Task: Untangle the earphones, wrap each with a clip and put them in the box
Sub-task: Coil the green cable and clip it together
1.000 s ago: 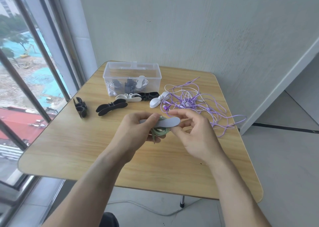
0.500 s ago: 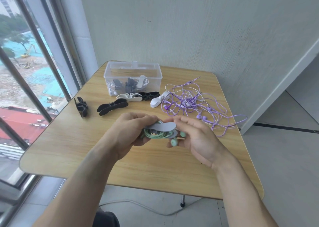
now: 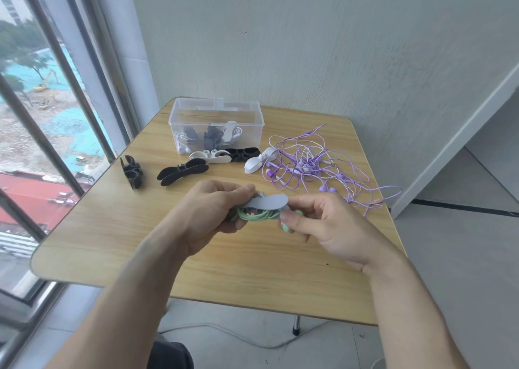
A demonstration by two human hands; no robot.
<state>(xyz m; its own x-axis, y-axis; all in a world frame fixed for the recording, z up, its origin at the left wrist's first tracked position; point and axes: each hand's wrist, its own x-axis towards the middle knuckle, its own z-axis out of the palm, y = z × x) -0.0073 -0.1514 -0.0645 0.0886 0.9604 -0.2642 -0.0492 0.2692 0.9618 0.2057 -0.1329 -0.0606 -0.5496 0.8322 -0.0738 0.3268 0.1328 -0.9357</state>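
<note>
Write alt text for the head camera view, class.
Two hands, left hand and right hand, hold a coiled mint-green earphone cable in a grey clip above a wooden table. Behind lie tangled purple earphones and a clear plastic box.

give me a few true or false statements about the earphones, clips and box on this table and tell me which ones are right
1. Both hands hold the green earphones with a grey clip on them. True.
2. The purple earphones are already in the box. False: they lie tangled on the table, right of the box.
3. The box is empty. False: clipped bundles lie inside.
4. Black and white clips lie loose in front of the box. True.
5. The left hand rests flat on the table. False: it grips the bundle.
</note>
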